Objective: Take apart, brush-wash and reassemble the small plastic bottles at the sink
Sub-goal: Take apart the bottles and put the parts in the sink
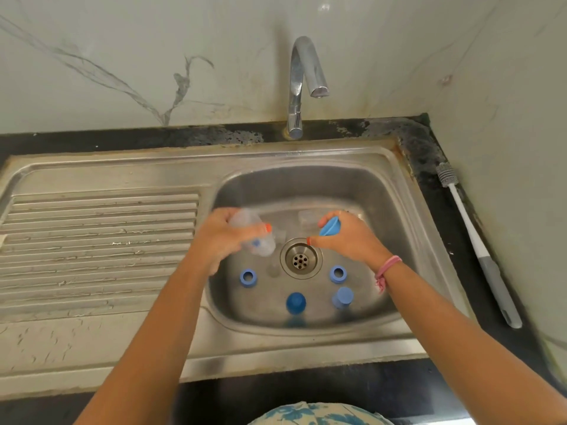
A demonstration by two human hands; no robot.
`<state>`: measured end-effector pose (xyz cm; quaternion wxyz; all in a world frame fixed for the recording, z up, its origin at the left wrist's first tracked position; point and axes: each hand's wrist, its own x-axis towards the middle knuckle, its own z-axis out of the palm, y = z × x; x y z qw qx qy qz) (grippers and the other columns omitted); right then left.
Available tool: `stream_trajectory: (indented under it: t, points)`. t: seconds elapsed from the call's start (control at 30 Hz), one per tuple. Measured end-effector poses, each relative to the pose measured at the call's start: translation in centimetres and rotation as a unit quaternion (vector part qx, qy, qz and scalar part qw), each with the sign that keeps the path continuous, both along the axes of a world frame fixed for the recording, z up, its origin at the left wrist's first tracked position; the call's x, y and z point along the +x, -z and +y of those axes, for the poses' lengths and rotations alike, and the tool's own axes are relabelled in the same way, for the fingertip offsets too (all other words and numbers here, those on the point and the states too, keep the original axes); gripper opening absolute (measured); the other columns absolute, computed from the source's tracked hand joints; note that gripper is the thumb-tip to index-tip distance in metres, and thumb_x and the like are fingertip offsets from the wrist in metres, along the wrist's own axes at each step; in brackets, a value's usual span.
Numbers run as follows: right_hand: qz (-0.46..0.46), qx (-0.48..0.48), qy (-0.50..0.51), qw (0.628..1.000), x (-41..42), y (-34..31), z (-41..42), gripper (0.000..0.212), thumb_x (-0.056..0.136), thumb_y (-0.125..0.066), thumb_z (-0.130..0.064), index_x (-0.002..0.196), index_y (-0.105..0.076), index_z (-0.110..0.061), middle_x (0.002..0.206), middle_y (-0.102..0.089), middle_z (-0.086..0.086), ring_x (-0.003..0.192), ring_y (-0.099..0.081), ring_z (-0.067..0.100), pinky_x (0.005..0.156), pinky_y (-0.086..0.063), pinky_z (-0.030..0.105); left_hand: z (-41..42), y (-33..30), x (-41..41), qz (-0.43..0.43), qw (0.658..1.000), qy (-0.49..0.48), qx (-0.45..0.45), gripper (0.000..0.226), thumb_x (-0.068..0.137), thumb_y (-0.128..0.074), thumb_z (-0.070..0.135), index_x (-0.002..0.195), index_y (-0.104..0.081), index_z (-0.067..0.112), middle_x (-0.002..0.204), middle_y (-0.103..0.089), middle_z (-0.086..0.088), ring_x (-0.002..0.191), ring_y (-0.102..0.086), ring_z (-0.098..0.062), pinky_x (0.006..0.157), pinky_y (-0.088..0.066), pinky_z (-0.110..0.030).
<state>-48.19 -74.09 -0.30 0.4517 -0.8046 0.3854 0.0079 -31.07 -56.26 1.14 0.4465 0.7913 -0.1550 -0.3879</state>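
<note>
Over the steel sink basin [380,191], my left hand [227,237] grips a clear plastic bottle [256,233] lying tilted, its mouth toward the drain. My right hand [346,237] holds a blue cap [329,227] between fingers and thumb, apart from the bottle. On the basin floor lie two blue screw rings [248,277] [338,274], a dark blue cap [296,302] and a lighter blue cap [343,297]. Faint clear parts [306,217] sit behind the drain [300,258]. A bottle brush [478,243] with a white and grey handle lies on the right counter.
The tap [302,84] stands behind the basin with no water running. A ribbed draining board [98,240] fills the left side. Dark counter [441,185] runs along the back and right, and tiled walls close the corner at right.
</note>
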Motion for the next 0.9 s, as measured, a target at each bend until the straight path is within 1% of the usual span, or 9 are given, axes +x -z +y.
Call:
stream_trajectory:
  t: [0.03, 0.1, 0.2, 0.33, 0.4, 0.5, 0.67, 0.83, 0.9]
  points:
    - [0.011, 0.013, 0.002, 1.0, -0.3, 0.6, -0.1, 0.044, 0.071, -0.084, -0.039, 0.101, -0.059, -0.018, 0.09, -0.055, -0.007, 0.072, -0.052, 0.006, 0.06, -0.041, 0.018, -0.1, 1.2, -0.6, -0.046, 0.996, 0.048, 0.055, 0.07, 0.047, -0.092, 0.045, 0.106, -0.069, 0.017, 0.101, -0.071, -0.005, 0.09, -0.068, -0.016, 0.075, -0.055, -0.026]
    - [0.021, 0.047, 0.012, 0.999, -0.6, 1.6, -0.1, 0.049, 0.07, -0.084, -0.04, 0.104, -0.058, -0.018, 0.092, -0.054, -0.009, 0.077, -0.053, 0.006, 0.063, -0.042, 0.018, -0.2, 3.6, -1.9, -0.153, 0.963, 0.168, 0.142, 0.076, 0.051, -0.094, 0.037, 0.117, -0.066, 0.014, 0.114, -0.062, -0.005, 0.101, -0.059, -0.017, 0.085, -0.044, -0.02]
    - [0.04, 0.08, 0.003, 0.996, -0.8, 2.5, 0.3, 0.051, 0.073, -0.082, -0.036, 0.11, -0.054, -0.017, 0.092, -0.049, -0.012, 0.08, -0.05, 0.005, 0.065, -0.042, 0.016, -0.3, 6.8, -3.5, -0.189, 0.919, 0.274, 0.211, 0.078, 0.06, -0.091, 0.026, 0.129, -0.057, 0.013, 0.127, -0.048, -0.007, 0.115, -0.051, -0.023, 0.098, -0.036, -0.023]
    - [0.069, 0.099, -0.016, 0.992, -0.8, 3.8, 0.8, 0.048, 0.077, -0.079, -0.024, 0.115, -0.051, -0.017, 0.099, -0.05, -0.005, 0.088, -0.052, 0.012, 0.069, -0.045, 0.02, -0.5, 10.4, -4.2, -0.177, 0.904, 0.288, 0.26, 0.076, 0.062, -0.089, 0.016, 0.13, -0.053, 0.016, 0.128, -0.038, -0.007, 0.11, -0.056, -0.029, 0.1, -0.043, -0.035]
    - [0.066, 0.115, -0.017, 0.991, -0.9, 4.3, 1.1, 0.043, 0.08, -0.075, -0.021, 0.115, -0.05, -0.019, 0.106, -0.05, -0.001, 0.092, -0.053, 0.015, 0.068, -0.046, 0.019, -0.8, 11.1, -4.3, -0.175, 0.901, 0.282, 0.279, 0.078, 0.061, -0.089, 0.02, 0.129, -0.05, 0.015, 0.128, -0.035, -0.008, 0.107, -0.057, -0.029, 0.099, -0.046, -0.038]
    - [0.058, 0.148, -0.013, 0.987, -1.0, 4.8, 1.3, 0.039, 0.082, -0.071, -0.018, 0.115, -0.049, -0.022, 0.108, -0.051, 0.001, 0.089, -0.056, 0.017, 0.074, -0.049, 0.025, -1.2, 11.1, -4.2, -0.166, 0.906, 0.265, 0.286, 0.078, 0.06, -0.09, 0.027, 0.124, -0.048, 0.013, 0.126, -0.034, -0.009, 0.103, -0.057, -0.03, 0.095, -0.049, -0.041]
    - [0.06, 0.168, -0.033, 0.983, -0.9, 5.2, 1.3, 0.044, 0.083, -0.07, -0.015, 0.123, -0.05, -0.017, 0.107, -0.052, 0.001, 0.08, -0.055, 0.011, 0.062, -0.046, 0.018, -1.0, 11.5, -3.9, -0.156, 0.897, 0.276, 0.308, 0.083, 0.063, -0.089, 0.034, 0.128, -0.042, 0.011, 0.128, -0.034, -0.01, 0.108, -0.055, -0.029, 0.096, -0.048, -0.041]
    - [0.062, 0.175, -0.042, 0.982, -0.7, 5.1, 1.6, 0.049, 0.082, -0.071, -0.014, 0.126, -0.05, -0.016, 0.11, -0.051, 0.002, 0.092, -0.057, 0.017, 0.073, -0.053, 0.025, -0.7, 11.7, -4.1, -0.169, 0.904, 0.273, 0.284, 0.087, 0.063, -0.087, 0.04, 0.131, -0.041, 0.014, 0.127, -0.037, -0.009, 0.109, -0.053, -0.027, 0.096, -0.048, -0.039]
    - [0.062, 0.175, -0.041, 0.982, -0.6, 5.0, 1.7, 0.051, 0.082, -0.072, -0.015, 0.127, -0.049, -0.018, 0.111, -0.051, 0.002, 0.089, -0.057, 0.016, 0.069, -0.052, 0.022, -0.8, 11.6, -4.2, -0.174, 0.903, 0.271, 0.285, 0.089, 0.064, -0.087, 0.042, 0.133, -0.039, 0.014, 0.128, -0.037, -0.009, 0.112, -0.052, -0.028, 0.097, -0.048, -0.041]
